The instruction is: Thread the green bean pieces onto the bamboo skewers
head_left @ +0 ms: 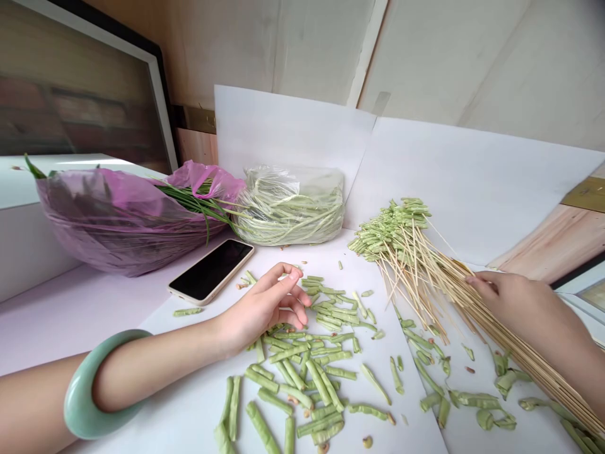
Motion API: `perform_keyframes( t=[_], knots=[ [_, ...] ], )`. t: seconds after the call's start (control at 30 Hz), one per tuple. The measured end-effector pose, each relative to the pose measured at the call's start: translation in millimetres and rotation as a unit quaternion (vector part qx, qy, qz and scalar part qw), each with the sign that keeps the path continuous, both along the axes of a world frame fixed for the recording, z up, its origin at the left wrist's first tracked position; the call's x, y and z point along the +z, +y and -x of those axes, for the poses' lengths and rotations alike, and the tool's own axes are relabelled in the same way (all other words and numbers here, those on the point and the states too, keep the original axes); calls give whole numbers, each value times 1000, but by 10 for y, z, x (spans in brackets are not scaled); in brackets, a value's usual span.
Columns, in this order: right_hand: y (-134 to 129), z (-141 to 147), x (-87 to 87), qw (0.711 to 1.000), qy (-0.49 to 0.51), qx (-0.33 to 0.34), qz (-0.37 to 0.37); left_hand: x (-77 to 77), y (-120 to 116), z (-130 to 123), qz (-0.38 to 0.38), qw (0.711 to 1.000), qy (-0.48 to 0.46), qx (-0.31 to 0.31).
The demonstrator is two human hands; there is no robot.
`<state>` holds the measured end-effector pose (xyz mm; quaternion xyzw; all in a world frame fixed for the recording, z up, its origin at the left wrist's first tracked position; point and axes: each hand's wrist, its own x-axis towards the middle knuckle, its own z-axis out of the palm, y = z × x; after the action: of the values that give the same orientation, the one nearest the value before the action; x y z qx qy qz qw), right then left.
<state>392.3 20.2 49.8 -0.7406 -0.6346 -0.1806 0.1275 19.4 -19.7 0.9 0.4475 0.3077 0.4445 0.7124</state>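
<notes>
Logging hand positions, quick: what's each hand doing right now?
Left hand: open, fingers loosely curled, holding nothing.
Right hand: closed on the bamboo skewers.

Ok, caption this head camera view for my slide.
Left hand over cut green beans; right hand on wooden skewers threaded with beans.

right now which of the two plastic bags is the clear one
The clear bag of pale green long beans, to the right of the purple bag, whose green leaves stick out.
</notes>
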Motion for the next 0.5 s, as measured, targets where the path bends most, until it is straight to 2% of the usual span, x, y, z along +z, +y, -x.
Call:
perform_keyframes(
  t=[0.1,0.2,0.37,0.43,0.5],
  knots=[
    [39,-65,-58,999,24,28,34,3,6,7,-4,1000,7,-4],
    [-2,-57,-36,998,47,28,35,8,3,4,-6,1000,18,-3],
    [-35,-167,113,995,78,-31,-49,13,-5,-8,-20,999,39,-2],
    [-13,-295,96,992,101,-32,-67,14,-2,-8,-25,999,45,0],
    [2,-452,-14,991,115,-18,-67,15,1,-4,-32,998,47,1]
  ],
)
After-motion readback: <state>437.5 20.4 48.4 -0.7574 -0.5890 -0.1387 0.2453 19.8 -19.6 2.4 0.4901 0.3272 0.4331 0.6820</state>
